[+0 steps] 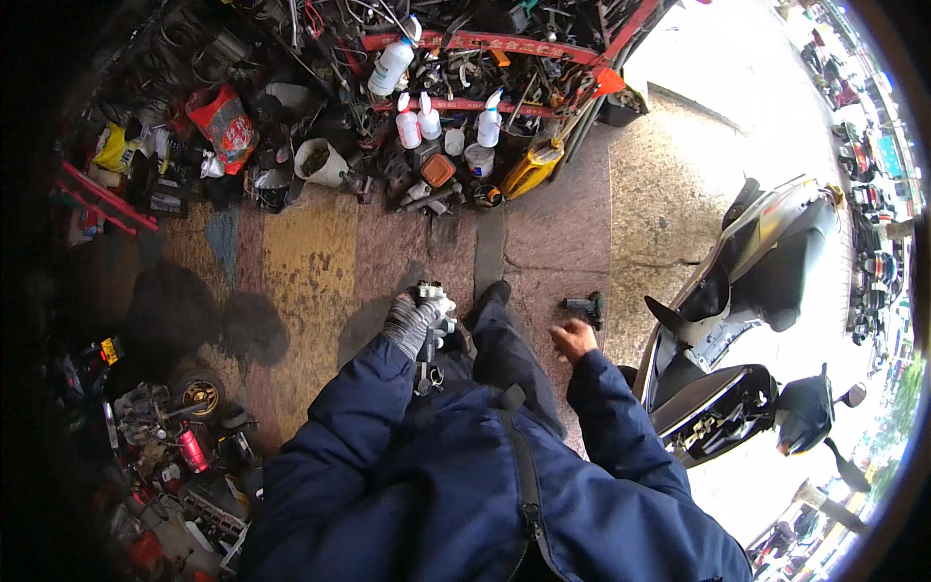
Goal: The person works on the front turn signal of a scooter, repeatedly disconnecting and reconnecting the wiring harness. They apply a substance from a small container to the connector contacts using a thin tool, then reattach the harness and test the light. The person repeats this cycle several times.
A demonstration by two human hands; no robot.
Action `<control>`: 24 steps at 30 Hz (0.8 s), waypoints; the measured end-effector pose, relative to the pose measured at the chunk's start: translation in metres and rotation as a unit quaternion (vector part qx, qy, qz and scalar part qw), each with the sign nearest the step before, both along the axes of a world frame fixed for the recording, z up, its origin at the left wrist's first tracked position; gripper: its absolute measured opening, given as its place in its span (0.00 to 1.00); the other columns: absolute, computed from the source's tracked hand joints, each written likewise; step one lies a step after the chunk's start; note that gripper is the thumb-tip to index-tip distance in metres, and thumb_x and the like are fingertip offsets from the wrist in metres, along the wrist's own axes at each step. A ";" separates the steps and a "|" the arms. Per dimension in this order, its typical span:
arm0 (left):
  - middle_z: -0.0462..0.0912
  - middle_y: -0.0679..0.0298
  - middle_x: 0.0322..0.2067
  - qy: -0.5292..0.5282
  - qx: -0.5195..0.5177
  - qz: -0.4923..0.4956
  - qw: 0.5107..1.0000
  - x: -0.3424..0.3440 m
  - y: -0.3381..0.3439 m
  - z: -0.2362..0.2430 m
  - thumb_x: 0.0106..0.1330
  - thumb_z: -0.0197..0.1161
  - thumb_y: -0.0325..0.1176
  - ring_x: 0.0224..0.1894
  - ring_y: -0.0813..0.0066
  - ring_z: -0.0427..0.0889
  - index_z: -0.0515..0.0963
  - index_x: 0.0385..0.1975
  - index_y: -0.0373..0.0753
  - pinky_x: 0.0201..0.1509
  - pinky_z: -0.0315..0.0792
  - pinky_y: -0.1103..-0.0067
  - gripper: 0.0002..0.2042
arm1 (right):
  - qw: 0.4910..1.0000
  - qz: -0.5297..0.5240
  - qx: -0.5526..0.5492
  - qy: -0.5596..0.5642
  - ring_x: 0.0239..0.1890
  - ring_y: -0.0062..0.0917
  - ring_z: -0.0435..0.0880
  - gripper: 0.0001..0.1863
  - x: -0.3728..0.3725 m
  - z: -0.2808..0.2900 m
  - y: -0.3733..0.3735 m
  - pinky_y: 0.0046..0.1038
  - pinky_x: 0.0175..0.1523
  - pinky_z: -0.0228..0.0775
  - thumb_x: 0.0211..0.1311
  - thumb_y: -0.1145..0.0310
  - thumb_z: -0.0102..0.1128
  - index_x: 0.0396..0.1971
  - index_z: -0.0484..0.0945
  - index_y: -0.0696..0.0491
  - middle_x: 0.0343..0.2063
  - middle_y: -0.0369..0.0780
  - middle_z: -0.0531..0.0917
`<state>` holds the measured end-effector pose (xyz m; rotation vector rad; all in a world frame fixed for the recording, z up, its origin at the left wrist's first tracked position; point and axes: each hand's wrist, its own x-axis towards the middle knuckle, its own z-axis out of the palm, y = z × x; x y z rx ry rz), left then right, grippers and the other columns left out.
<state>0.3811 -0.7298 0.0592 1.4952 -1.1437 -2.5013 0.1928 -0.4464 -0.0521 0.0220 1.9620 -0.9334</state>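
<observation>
My left hand, in a grey striped glove, is closed round a silver-grey metal part with several knobs and stubs. It is held in front of my body, above the paved floor; its exact kind does not show. My right hand is bare and out to the right, fingers curled in. Whether anything small is between those fingers is hidden. Just beyond it a dark tool, shaped like a cordless drill, lies on the floor, apart from the hand as far as I can see.
A scooter with its seat area opened stands close on my right. Ahead is a red-edged rack of parts, with spray bottles, a white bucket and a yellow container. A small wheel lies among parts at left.
</observation>
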 end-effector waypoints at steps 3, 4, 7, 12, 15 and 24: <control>0.81 0.61 0.33 -0.016 0.014 -0.008 1.000 -0.019 -0.028 -0.012 0.60 0.64 0.32 0.25 0.73 0.80 0.75 0.36 0.43 0.16 0.72 0.77 0.08 | 0.999 0.029 -0.031 0.030 0.19 0.25 0.79 0.17 -0.049 -0.023 -0.068 0.28 0.25 0.71 0.50 0.61 0.64 0.25 0.77 0.64 0.18 0.42 0.80; 0.81 0.61 0.33 -0.028 0.000 0.002 1.000 -0.024 -0.035 -0.017 0.60 0.64 0.32 0.25 0.73 0.80 0.75 0.37 0.43 0.17 0.73 0.78 0.08 | 0.998 0.051 -0.011 0.031 0.19 0.25 0.79 0.18 -0.064 -0.032 -0.092 0.28 0.25 0.71 0.50 0.60 0.64 0.25 0.78 0.64 0.18 0.42 0.80; 0.82 0.60 0.33 -0.021 0.034 0.016 0.999 -0.047 -0.060 -0.048 0.61 0.64 0.35 0.27 0.72 0.81 0.75 0.40 0.39 0.20 0.75 0.77 0.11 | 0.986 0.123 -0.022 0.110 0.28 0.32 0.84 0.21 -0.108 -0.065 -0.163 0.32 0.38 0.75 0.48 0.56 0.64 0.29 0.82 0.62 0.24 0.47 0.84; 0.82 0.59 0.31 -0.027 0.069 0.038 0.997 -0.090 -0.101 -0.146 0.62 0.62 0.33 0.26 0.73 0.81 0.76 0.39 0.36 0.18 0.74 0.79 0.10 | 0.953 0.243 0.024 0.177 0.37 0.39 0.83 0.25 -0.172 -0.162 -0.270 0.33 0.45 0.75 0.42 0.52 0.65 0.32 0.81 0.60 0.31 0.49 0.84; 0.82 0.60 0.32 0.007 0.059 0.064 0.996 -0.111 -0.122 -0.225 0.61 0.62 0.33 0.27 0.74 0.80 0.77 0.39 0.36 0.20 0.74 0.81 0.10 | 0.944 0.243 0.039 0.221 0.39 0.41 0.82 0.29 -0.196 -0.246 -0.323 0.36 0.46 0.74 0.43 0.49 0.67 0.36 0.79 0.59 0.34 0.50 0.83; 0.82 0.56 0.38 0.044 0.063 0.009 0.997 -0.136 -0.208 -0.404 0.62 0.59 0.28 0.34 0.69 0.82 0.74 0.40 0.37 0.26 0.78 0.79 0.08 | 0.876 0.285 0.065 0.384 0.48 0.43 0.74 0.37 -0.258 -0.432 -0.441 0.38 0.53 0.68 0.38 0.44 0.69 0.44 0.74 0.58 0.41 0.51 0.78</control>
